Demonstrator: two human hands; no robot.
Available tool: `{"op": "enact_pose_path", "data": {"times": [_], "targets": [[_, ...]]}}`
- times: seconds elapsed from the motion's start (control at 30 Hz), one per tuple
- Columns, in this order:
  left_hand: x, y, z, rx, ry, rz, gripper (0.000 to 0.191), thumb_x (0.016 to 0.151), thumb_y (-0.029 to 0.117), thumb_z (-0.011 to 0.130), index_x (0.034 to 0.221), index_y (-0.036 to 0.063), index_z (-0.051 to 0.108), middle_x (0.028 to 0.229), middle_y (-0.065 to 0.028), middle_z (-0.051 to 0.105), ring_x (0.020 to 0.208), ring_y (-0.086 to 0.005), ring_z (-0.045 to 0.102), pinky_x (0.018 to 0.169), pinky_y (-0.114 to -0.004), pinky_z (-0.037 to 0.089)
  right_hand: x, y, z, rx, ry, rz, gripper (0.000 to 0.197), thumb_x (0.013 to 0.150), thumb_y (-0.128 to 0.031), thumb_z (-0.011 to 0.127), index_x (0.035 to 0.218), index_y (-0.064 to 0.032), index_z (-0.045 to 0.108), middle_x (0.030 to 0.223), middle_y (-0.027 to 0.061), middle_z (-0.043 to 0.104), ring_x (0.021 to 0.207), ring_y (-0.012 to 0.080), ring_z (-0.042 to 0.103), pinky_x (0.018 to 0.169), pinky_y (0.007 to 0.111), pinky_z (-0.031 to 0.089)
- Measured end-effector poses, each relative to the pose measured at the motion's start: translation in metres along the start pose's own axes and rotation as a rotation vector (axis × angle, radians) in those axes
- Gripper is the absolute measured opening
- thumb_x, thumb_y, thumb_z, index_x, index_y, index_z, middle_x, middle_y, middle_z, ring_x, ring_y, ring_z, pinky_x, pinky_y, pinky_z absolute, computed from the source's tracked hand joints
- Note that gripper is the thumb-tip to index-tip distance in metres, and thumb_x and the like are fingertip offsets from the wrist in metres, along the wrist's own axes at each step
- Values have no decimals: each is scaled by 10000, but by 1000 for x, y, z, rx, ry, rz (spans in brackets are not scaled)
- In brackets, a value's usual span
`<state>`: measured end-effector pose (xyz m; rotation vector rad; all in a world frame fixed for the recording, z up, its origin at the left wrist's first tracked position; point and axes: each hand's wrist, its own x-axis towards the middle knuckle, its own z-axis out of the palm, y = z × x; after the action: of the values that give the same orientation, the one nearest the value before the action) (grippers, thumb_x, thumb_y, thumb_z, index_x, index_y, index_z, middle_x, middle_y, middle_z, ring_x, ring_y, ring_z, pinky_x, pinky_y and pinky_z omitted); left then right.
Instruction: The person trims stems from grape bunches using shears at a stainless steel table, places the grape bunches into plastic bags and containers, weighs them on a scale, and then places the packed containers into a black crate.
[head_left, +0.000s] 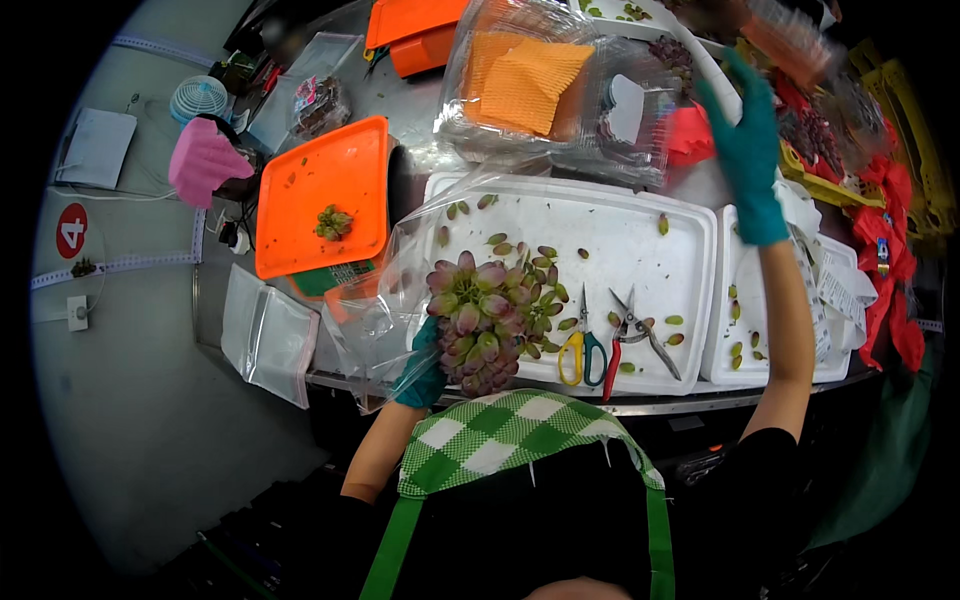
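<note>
A bunch of reddish-green grapes (480, 322) rests at the near left part of a white foam tray (637, 225), with a clear plastic bag (375, 315) around its left side. My left hand (424, 375), in a teal glove, is at the bunch's lower left under the film; its fingers are largely hidden. Raised over the right of the table, my right hand (742, 150), gloved too, has its fingers apart and holds nothing visible. Scissors with yellow and teal handles (582, 352) and red-handled pruning shears (630, 337) lie in the tray among loose grapes (673, 320).
Clear clamshell boxes (630, 67) with orange padding (525, 82) stand behind the tray. An orange tray (322, 195) with a small grape cluster is at left. A second foam tray (716, 330) adjoins at right. A co-worker's blurred arm (795, 45) reaches in at the top right.
</note>
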<state>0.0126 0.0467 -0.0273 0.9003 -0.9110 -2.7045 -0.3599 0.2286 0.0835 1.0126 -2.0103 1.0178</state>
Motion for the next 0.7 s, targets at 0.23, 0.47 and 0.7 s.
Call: {"op": "enact_pose_path", "data": {"times": [0.23, 0.47, 0.7], "targets": [[-8, 17, 12, 80, -146, -99, 644, 885, 540, 305, 1347, 93, 264, 1324, -151, 365, 1189, -295, 407, 985, -424, 370, -146, -217, -16, 1095, -656, 992, 784, 796, -204, 643, 1400, -146, 146, 1348, 151, 295, 1152, 216, 419, 925, 360, 381], [-21, 51, 7, 254, -277, 49, 569, 912, 388, 402, 1364, 74, 252, 1294, -74, 424, 1127, -146, 466, 932, -287, 396, -169, -272, 28, 1209, -276, 1005, 791, 821, -202, 604, 1396, -45, 83, 1390, 153, 237, 1232, 216, 326, 994, 298, 304], [-55, 117, -3, 306, -569, 28, 614, 900, 466, 369, 1377, 112, 218, 1297, -113, 409, 1171, -213, 433, 946, -362, 404, -178, -285, 44, 2025, 8, 1330, 670, 870, -552, 340, 1340, -77, 292, 1317, 133, 390, 1125, 247, 476, 909, 378, 438]]}}
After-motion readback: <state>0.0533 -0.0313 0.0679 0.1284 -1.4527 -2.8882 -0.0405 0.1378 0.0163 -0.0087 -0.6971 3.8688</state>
